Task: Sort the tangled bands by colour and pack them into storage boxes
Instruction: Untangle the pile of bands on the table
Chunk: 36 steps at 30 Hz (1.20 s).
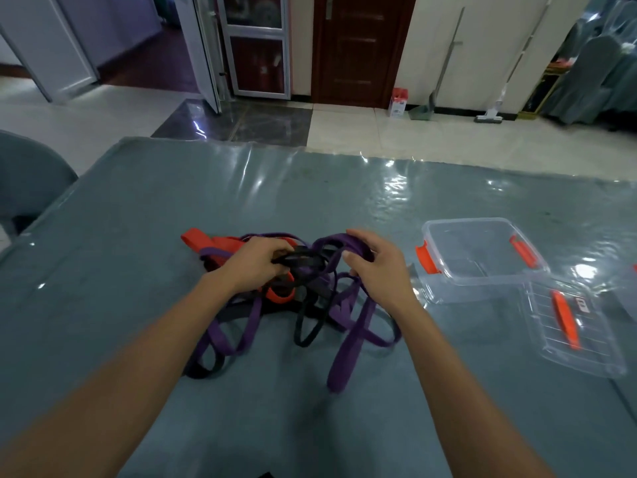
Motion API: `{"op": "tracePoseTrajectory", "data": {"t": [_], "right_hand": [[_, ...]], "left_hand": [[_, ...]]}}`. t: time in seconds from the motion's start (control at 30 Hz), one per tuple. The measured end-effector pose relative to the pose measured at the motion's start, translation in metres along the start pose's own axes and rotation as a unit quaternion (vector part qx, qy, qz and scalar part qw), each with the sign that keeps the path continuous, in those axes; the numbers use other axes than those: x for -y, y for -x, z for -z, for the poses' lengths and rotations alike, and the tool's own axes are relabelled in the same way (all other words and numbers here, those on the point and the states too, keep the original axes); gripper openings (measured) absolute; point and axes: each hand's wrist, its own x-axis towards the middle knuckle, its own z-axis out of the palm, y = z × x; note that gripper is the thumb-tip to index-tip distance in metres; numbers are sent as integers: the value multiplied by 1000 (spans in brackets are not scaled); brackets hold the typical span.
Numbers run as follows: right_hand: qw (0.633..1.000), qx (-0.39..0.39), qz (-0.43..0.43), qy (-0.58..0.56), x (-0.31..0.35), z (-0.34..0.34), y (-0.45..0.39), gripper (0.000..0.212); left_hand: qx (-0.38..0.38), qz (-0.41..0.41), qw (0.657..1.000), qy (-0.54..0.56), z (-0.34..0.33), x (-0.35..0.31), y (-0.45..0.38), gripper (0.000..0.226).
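Note:
A tangle of purple bands (346, 334), black bands (305, 326) and orange bands (206, 244) lies in the middle of the table. My left hand (255, 263) is closed on a black band at the top of the heap. My right hand (375, 263) rests on the right side of the heap with its fingers curled around a purple band. To the right stands an open clear storage box (479, 257) with orange latches, nothing in it. Its clear lid (579, 326) with an orange handle lies just in front of it.
The table (138, 219) has a grey-blue cloth under glossy clear plastic. A grey chair (27, 177) stands at the left edge. Part of another clear item (632, 294) shows at the far right edge. Beyond the table are tiled floor and doors.

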Motion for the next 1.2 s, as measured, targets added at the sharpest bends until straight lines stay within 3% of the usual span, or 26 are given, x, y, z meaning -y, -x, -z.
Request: {"op": "tracePoseTrajectory", "data": {"t": [0.1, 0.23, 0.4, 0.5, 0.7, 0.8, 0.9, 0.97, 1.2], "right_hand": [[1000, 5, -4, 3, -7, 2, 1, 37], [999, -9, -29, -40, -12, 15, 5, 34], [999, 24, 0, -21, -25, 41, 16, 35], [999, 48, 16, -2, -35, 52, 19, 37], [998, 35, -12, -59, -50, 72, 25, 34], [997, 18, -24, -67, -58, 77, 26, 37], [996, -12, -39, -81, -66, 80, 27, 43], [995, -24, -45, -80, -70, 81, 27, 43], [994, -54, -74, -65, -77, 77, 27, 32]], "left_hand": [[23, 8, 999, 38, -15, -16, 0, 38], [72, 57, 984, 150, -29, -19, 4, 66], [-29, 129, 947, 294, -43, -4, 8, 20], [-41, 131, 962, 236, -53, 1, 2, 19], [73, 35, 991, 108, -79, -34, -29, 47], [140, 45, 973, 178, -95, -46, -47, 57], [221, 84, 926, 295, -108, -69, -54, 34], [266, 104, 904, 318, -112, -81, -51, 33], [289, 71, 894, 335, -120, -49, -51, 36]]}}
